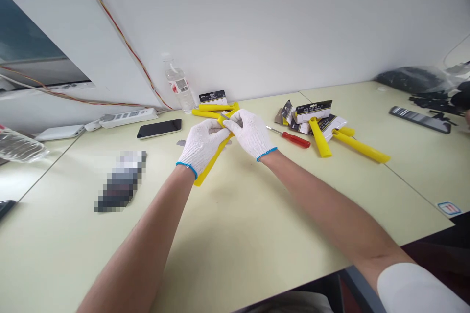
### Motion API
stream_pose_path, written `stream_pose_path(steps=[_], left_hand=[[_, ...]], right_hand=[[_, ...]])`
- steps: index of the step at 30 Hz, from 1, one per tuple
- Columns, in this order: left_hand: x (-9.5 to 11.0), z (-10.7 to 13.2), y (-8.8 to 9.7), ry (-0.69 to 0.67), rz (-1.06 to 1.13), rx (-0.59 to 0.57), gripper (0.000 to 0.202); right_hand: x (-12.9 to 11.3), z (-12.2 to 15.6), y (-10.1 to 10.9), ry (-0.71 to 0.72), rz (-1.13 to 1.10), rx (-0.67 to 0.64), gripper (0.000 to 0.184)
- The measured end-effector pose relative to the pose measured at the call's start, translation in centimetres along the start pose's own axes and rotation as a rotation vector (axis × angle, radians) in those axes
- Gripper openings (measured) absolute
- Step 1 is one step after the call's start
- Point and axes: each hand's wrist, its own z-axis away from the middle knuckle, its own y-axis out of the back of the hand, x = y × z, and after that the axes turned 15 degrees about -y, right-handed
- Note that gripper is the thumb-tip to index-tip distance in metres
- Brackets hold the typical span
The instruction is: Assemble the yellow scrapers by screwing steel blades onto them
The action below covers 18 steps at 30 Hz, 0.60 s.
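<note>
Both my hands wear white knit gloves with blue cuffs and meet over the table. My left hand (204, 143) is closed around a yellow scraper handle (211, 167), whose long grip slants down toward me past the wrist. At the handle's head, my right hand (251, 132) pinches a small grey metal piece (223, 116), which looks like a blade; the fingers hide most of it. Beside my left hand, a flat grey blade (181, 143) lies on the table. Just behind my hands are more yellow handles (207, 113) and a black-and-white packaging card (213, 98).
A red-handled screwdriver (295, 139) lies to the right, before yellow scrapers (362, 147) and packaging cards (313, 110). Farther right is a dark glossy phone-like object (419, 120). On the left are a phone (159, 128), a water bottle (178, 85), a power strip (128, 117) and a pixelated item (123, 181).
</note>
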Motion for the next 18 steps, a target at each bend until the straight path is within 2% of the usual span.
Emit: stream_pose_path(steps=[4, 7, 10, 14, 18], left_hand=[[0.1, 0.0, 0.2, 0.007, 0.008, -0.031, 0.026], [0.2, 0.1, 0.2, 0.001, 0.015, -0.03, 0.027], [0.1, 0.1, 0.0, -0.011, -0.004, -0.034, 0.026], [0.2, 0.0, -0.1, -0.017, -0.016, -0.04, 0.026], [0.6, 0.2, 0.1, -0.016, -0.032, -0.034, 0.02]], right_hand=[[-0.5, -0.3, 0.4, 0.013, 0.04, -0.03, 0.095], [0.3, -0.6, 1.2, -0.023, 0.11, -0.009, 0.101], [0.8, -0.7, 1.7, -0.076, 0.192, -0.042, 0.106], [-0.3, -0.4, 0.7, -0.094, 0.255, 0.004, 0.107], [-1.5, -0.2, 0.3, -0.019, 0.153, 0.003, 0.106]])
